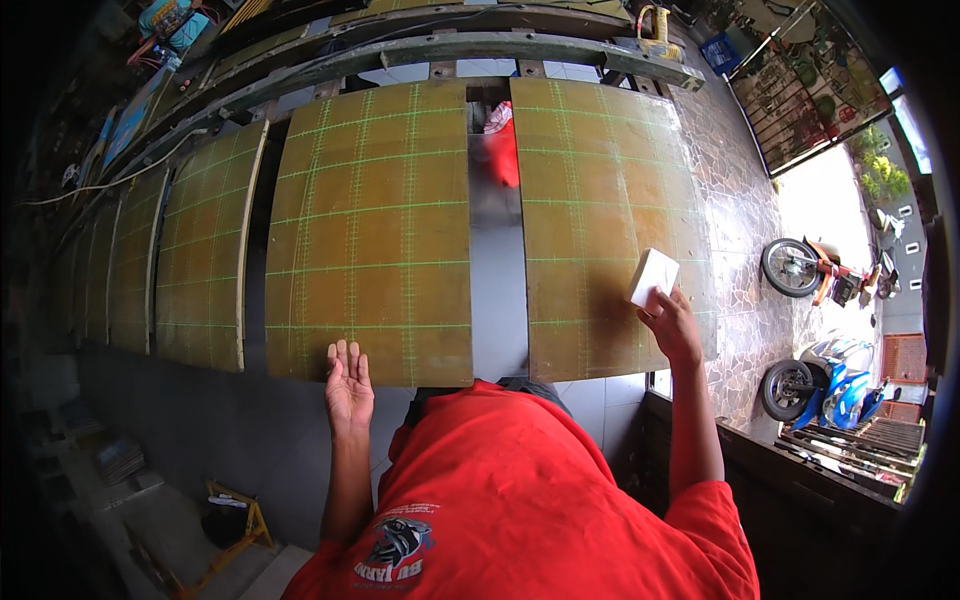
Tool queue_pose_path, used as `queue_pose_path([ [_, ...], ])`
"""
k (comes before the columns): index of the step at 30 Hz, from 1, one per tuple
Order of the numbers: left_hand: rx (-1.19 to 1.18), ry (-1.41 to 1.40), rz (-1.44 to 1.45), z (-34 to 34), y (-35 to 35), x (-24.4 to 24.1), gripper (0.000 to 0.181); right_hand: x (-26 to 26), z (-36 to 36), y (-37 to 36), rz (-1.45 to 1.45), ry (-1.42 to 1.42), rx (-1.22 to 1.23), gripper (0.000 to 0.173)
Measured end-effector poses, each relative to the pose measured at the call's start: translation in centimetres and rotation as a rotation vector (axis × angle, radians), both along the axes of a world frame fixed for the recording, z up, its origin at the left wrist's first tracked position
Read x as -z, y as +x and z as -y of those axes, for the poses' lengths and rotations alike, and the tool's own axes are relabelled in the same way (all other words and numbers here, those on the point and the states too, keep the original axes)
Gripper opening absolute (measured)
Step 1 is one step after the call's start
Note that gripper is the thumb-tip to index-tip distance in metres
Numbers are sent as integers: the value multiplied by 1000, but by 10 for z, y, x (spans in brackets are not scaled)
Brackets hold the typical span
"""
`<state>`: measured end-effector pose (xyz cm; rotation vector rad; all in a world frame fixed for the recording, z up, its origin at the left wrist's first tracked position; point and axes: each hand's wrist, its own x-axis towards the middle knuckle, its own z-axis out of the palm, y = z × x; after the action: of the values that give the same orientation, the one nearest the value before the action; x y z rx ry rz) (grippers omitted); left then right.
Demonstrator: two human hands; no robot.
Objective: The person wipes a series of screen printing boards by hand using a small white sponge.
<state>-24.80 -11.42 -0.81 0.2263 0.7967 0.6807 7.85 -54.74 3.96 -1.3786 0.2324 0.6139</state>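
Note:
My right hand point(675, 326) grips a small white block point(655, 276) above the right-hand brown board point(581, 172), and its shadow falls on that board. The block's material cannot be made out. My left hand point(349, 390) is palm up with its fingers extended and nothing in it, at the near edge of the middle board point(375, 232). Bright green lines form a grid with fine tick marks across both boards. A gap separates them, with grey floor tiles point(499, 277) visible below and a red cloth-like thing point(501, 146) at its far end.
More gridded boards point(206, 247) continue leftward in a row. Beyond them run long dark rails point(480, 49), with a yellow heat gun-like tool point(660, 37) at the right end. A pale cable point(120, 180) crosses the left side. Outside at right stand an orange motorcycle point(825, 274) and a blue motorcycle point(832, 386).

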Motion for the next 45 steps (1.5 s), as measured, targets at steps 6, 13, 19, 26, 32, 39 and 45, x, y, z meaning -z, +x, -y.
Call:
queue_pose_path([
  [6,6,50,1,-8,-5,5,35,1,-2,-6,-13,79,40,34],
  [13,87,63,133,-23,-6,-12,34,-3,1,-9,-8,151,124,32],
  [19,104,64,161,-41,-6,-32,32,-22,-5,-13,-28,249,161,33],
  [26,104,80,118,-49,-14,-35,33,-23,-10,-22,-33,299,205,33],
  [32,76,89,116,-61,-29,-38,32,-21,-25,-27,-53,329,149,34],
  [39,0,103,33,-71,-39,-45,34,-21,-41,-37,-73,371,122,36],
  [45,-42,115,-31,-78,-50,-51,36,-21,-55,-50,-86,402,144,37],
])
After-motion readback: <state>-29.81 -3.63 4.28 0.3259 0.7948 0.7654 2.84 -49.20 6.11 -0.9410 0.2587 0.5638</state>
